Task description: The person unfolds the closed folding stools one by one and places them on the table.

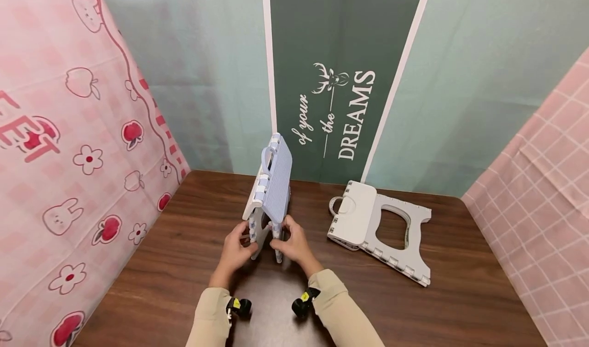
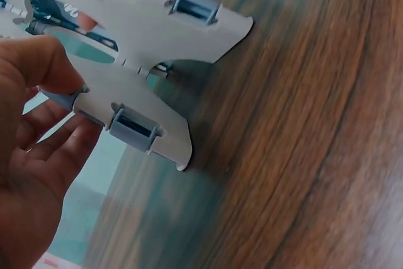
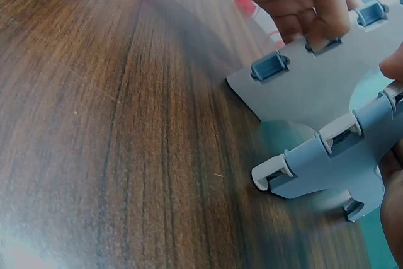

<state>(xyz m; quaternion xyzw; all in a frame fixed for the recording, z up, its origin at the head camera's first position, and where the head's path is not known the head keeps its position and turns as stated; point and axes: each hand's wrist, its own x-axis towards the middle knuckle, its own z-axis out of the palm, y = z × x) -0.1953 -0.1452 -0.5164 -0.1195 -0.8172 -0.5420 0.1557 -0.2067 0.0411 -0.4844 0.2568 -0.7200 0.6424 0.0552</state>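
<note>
A folding step stool (image 1: pixel 279 181) in pale blue and white stands partly folded on the table, its two top halves tilted up to a ridge with a blue strap handle (image 1: pixel 266 160). With thumb and fingers my left hand (image 1: pixel 233 252) grips the edge of the left leg panel, seen closely in the left wrist view as a white panel (image 2: pixel 126 92) with grey-blue hinges. On the other side my right hand (image 1: pixel 295 244) grips the right leg panel (image 3: pixel 334 149). The two panels stand a little apart, feet at the tabletop. Some fingers are hidden behind the panels.
To the right, a second folding stool (image 1: pixel 361 211) in white lies on its side on the brown wooden table (image 1: pixel 184 265), with a leg panel spread out. A green-grey cloth (image 1: pixel 207 81) hangs behind, and pink patterned cloths (image 1: pixel 106 199) hang at both sides.
</note>
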